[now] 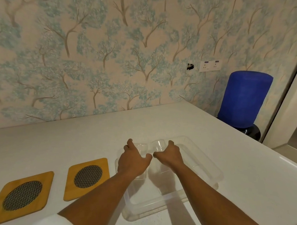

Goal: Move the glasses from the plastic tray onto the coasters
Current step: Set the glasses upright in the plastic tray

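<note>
Over the plastic tray (208, 169) we have both hands down at once, each wrapped around one clear glass. Our left hand (133, 162) closes on the left glass (141, 147), thumb toward the middle and fingers curled over the far side; our right hand (169, 155) closes the same way on the right glass (158, 145). Both glasses are inside the tray; whether they rest on its floor or are just off it we cannot tell, the clear material hides that.

To do this step well, we judge that we should lift straight up until the bases clear the tray wall, since the two thumbs nearly touch and the glasses sit just beside each other. Squeezing low on clear glass can slip, so a firm wrap below the rim seems wise. The near coaster (87, 178) lies just to the left of our left grip, and the far coaster (22, 197) further left again, both bare on the white table (90, 134). We would carry leftward in order, right hand following, to avoid crossing arms.
</note>
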`<state>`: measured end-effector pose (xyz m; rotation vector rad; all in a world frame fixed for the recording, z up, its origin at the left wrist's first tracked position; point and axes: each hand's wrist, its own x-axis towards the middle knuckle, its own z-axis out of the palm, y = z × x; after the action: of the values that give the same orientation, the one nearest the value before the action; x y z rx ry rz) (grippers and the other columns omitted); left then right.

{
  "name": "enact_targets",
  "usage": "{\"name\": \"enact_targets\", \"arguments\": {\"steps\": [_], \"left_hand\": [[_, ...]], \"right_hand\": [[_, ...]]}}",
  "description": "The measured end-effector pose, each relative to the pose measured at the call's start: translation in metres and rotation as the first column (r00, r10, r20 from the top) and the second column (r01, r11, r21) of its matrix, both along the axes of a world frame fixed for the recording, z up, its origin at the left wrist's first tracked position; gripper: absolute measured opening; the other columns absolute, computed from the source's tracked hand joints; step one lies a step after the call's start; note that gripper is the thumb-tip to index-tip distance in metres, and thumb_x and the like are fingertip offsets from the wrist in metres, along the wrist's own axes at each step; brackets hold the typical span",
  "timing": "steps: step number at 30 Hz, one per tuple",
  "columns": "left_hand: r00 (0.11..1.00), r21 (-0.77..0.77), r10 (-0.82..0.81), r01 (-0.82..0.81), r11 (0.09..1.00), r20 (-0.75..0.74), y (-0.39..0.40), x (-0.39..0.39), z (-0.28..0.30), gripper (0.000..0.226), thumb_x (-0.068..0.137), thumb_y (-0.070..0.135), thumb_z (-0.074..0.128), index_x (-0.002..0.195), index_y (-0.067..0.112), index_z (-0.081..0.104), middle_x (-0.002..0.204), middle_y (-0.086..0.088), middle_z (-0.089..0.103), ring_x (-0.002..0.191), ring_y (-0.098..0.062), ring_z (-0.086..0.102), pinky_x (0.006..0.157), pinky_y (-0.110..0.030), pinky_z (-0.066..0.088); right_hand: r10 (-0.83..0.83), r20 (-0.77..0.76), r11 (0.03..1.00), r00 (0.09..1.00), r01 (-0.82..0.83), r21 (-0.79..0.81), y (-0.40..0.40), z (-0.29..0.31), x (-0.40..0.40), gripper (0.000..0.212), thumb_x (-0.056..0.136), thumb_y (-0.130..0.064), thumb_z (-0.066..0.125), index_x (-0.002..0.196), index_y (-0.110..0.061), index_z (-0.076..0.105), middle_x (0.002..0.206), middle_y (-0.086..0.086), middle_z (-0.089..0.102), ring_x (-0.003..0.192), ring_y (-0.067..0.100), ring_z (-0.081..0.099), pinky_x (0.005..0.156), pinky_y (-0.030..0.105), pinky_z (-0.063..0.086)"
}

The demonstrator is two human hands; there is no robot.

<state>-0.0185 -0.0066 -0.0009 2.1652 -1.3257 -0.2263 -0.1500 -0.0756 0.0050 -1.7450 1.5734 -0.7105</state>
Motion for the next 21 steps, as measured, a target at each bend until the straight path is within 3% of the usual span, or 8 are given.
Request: {"name": "enact_targets", "arguments": {"steps": [5, 8, 11, 16, 21], "left_hand": [[1.0, -0.092, 0.004, -0.005, 0.996, -0.007, 0.004, 0.004, 0.003, 0.084, 0.077, 0.053, 0.067, 0.139, 0.017, 0.023, 0.135, -0.009, 0.045, 0.104, -0.031, 0.058, 0.069, -0.032, 0.043], [1.0, -0.109, 0.01, -0.012, 0.994, -0.019, 0.006, 0.007, 0.003, 0.081, 0.075, 0.051, 0.069, 0.135, 0.018, 0.024, 0.132, -0.008, 0.048, 0.102, -0.031, 0.058, 0.068, -0.032, 0.043], [1.0, -0.109, 0.007, -0.009, 0.994, -0.025, 0.008, 0.008, 0.002, 0.08, 0.075, 0.048, 0.071, 0.132, 0.019, 0.024, 0.129, -0.008, 0.051, 0.099, -0.029, 0.06, 0.066, -0.031, 0.043], [1.0, -0.108, 0.004, -0.007, 0.994, -0.025, 0.009, 0.009, 0.001, 0.078, 0.074, 0.045, 0.071, 0.13, 0.019, 0.024, 0.128, -0.007, 0.051, 0.096, -0.029, 0.06, 0.065, -0.031, 0.041], [1.0, -0.084, 0.025, -0.025, 0.996, -0.007, 0.012, 0.008, 0.0, 0.079, 0.076, 0.046, 0.069, 0.133, 0.017, 0.022, 0.129, -0.008, 0.051, 0.095, -0.028, 0.06, 0.063, -0.033, 0.042]], "right_hand": [[0.043, 0.127, 0.998, 0.991, -0.037, -0.052, 0.0, -0.003, 0.003, 0.095, 0.07, -0.03, 0.074, 0.15, -0.015, 0.024, 0.139, 0.011, 0.039, 0.121, 0.027, 0.052, 0.086, 0.034, 0.051], [0.058, 0.188, 0.995, 0.981, -0.042, -0.09, 0.002, -0.009, 0.002, 0.096, 0.07, -0.026, 0.077, 0.15, -0.017, 0.025, 0.138, 0.008, 0.036, 0.12, 0.024, 0.05, 0.084, 0.029, 0.048], [0.068, 0.23, 0.993, 0.971, -0.043, -0.112, 0.004, -0.013, 0.0, 0.09, 0.068, -0.022, 0.08, 0.142, -0.016, 0.03, 0.129, 0.005, 0.038, 0.117, 0.023, 0.052, 0.092, 0.034, 0.05], [0.124, 0.18, 0.98, 0.976, -0.092, -0.177, 0.007, -0.02, -0.002, 0.084, 0.069, -0.02, 0.085, 0.133, -0.014, 0.031, 0.128, 0.003, 0.036, 0.11, 0.017, 0.049, 0.082, 0.022, 0.042], [0.115, 0.14, 0.978, 0.983, -0.087, -0.19, 0.008, -0.02, -0.006, 0.091, 0.068, -0.027, 0.089, 0.136, -0.014, 0.031, 0.136, 0.004, 0.037, 0.119, 0.019, 0.049, 0.09, 0.024, 0.043]]}}
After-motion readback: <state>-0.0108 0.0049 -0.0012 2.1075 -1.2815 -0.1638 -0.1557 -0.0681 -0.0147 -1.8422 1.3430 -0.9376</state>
